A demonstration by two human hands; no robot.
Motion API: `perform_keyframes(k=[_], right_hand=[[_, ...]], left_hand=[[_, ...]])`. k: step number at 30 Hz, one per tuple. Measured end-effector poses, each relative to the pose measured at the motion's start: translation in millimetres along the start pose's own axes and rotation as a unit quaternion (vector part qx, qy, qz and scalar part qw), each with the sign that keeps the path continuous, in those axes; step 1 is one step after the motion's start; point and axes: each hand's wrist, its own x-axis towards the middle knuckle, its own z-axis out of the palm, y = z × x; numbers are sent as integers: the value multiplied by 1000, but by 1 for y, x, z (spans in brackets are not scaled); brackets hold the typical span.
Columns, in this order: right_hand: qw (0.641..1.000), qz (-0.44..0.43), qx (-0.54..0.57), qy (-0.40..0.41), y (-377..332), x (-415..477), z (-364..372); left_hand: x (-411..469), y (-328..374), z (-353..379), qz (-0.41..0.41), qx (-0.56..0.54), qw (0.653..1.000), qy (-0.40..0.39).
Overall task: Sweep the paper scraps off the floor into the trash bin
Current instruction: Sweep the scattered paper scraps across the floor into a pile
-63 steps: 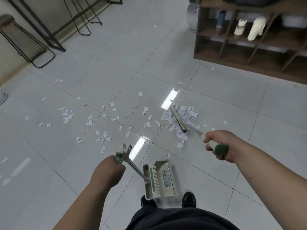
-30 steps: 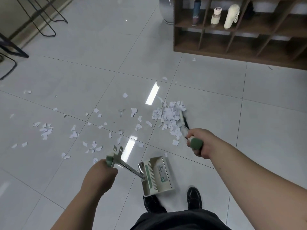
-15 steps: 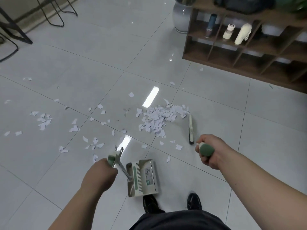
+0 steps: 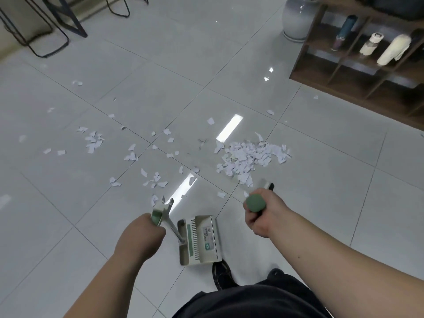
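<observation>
White paper scraps lie on the grey tiled floor. The thickest pile (image 4: pixel 249 158) sits ahead of me to the right, and looser scraps (image 4: pixel 93 141) trail off to the left. My right hand (image 4: pixel 263 214) grips the green-capped broom handle (image 4: pixel 255 202); the broom head (image 4: pixel 268 186) shows just past my knuckles, near the pile's close edge. My left hand (image 4: pixel 142 235) holds the metal handle of the cream and green dustpan (image 4: pixel 198 239), which rests on the floor in front of my shoes. No trash bin is in view.
A dark wooden shelf unit (image 4: pixel 358 72) with bottles stands at the far right, a grey ceramic vase (image 4: pixel 296 19) beside it. Black metal stool legs (image 4: pixel 41 35) occupy the far left corner. My black shoes (image 4: pixel 222 274) are just behind the dustpan.
The broom swept the scraps leftward into a denser pile, then its head drew back close to my right hand. The dustpan shifted slightly left.
</observation>
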Motion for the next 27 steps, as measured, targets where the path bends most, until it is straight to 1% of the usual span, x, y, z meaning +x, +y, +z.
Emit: perform_keyframes(k=[4, 7, 10, 13, 18, 22, 27], right_hand=[[993, -13, 68, -94, -8, 1, 33], [983, -12, 118, -141, -22, 12, 48], [975, -10, 162, -152, -37, 24, 50], [971, -11, 178, -158, -52, 25, 41], [982, -33, 124, -136, -78, 9, 6], [991, -56, 82, -94, -110, -3, -31], [995, -77, 62, -25, -160, 2, -70]], left_hand=[[1, -13, 0, -22, -6, 1000, 2], [2, -15, 1, -29, 0, 1000, 0], [3, -11, 0, -32, 2, 999, -4], [8, -1, -1, -26, 7, 1000, -7], [19, 39, -2, 4, 16, 1000, -9], [29, 88, 0, 32, 38, 999, -17], [47, 157, 3, 58, 53, 997, -19]])
